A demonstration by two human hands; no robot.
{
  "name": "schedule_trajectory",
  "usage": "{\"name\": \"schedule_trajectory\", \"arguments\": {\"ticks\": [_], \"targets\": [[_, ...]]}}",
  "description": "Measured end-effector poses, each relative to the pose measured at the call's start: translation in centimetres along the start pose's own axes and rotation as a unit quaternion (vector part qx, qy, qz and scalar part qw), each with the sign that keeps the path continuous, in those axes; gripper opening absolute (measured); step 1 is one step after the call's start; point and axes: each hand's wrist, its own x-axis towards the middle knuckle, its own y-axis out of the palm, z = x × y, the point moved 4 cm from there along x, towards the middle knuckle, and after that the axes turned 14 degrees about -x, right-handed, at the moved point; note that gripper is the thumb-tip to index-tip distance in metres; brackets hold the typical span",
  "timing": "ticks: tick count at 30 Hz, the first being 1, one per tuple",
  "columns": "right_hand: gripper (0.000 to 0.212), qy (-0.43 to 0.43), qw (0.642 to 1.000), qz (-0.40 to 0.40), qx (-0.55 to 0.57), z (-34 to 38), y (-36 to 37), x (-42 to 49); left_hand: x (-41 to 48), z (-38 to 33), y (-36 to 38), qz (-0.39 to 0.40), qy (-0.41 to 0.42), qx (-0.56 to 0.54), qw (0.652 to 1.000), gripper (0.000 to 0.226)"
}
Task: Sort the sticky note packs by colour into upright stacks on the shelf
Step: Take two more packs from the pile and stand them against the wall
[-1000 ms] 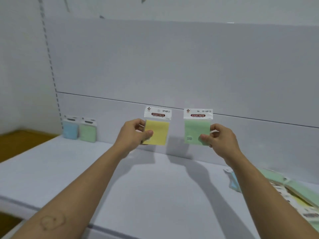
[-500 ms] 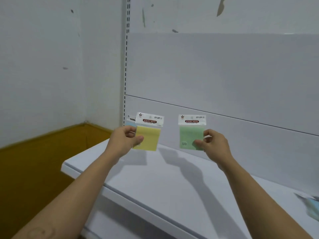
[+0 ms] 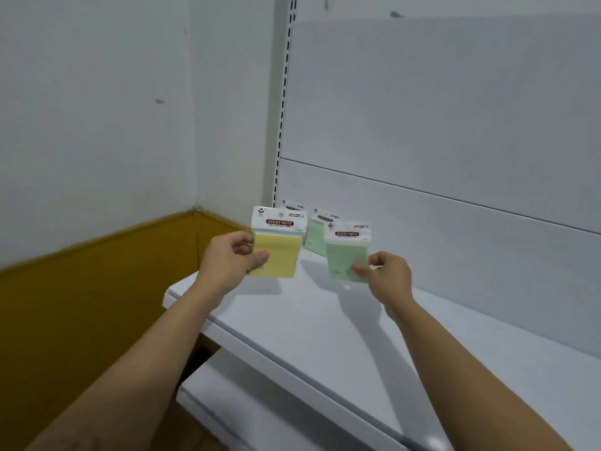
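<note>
Yellow sticky note pack (image 3: 276,255) is pinched in the left hand (image 3: 227,262) and a green pack (image 3: 346,258) in the right hand (image 3: 387,275), both carried above the shelf (image 3: 325,336), just in front of the standing green stack (image 3: 315,239) (at the shelf's back), where the green pack likely stands next.

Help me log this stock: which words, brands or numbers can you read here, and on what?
"STICKY NOTE": red label on the header of the yellow pack in the left hand.
"STICKY NOTE": same label on the green pack in the right hand.
Small print on both headers: too small to read.
Headers of the standing packs behind: blurred.
</note>
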Motion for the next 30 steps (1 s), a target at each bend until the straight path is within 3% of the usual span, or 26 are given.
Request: {"name": "schedule_trajectory", "arguments": {"ticks": [8,14,18,30], "targets": [[0.030,0.056,0.997,0.033,0.026,-1.7,5.9,5.1,4.3,3.5,0.1,-0.013,-0.033,0.022,0.999,0.020],[0.023,0.025,0.999,0.047,0.010,-1.3,8.7,9.3,8.8,4.4,2.2,-0.010,-0.032,0.035,0.999,0.019],[0.012,0.011,0.999,0.033,0.021,-0.7,10.0,11.3,11.0,5.2,3.1,-0.010,-0.037,0.041,0.998,0.019],[0.018,0.080,0.995,-0.026,0.048,-1.5,12.8,12.5,18.7,7.3,4.8,0.066,-0.048,-0.006,0.997,0.017]]}}
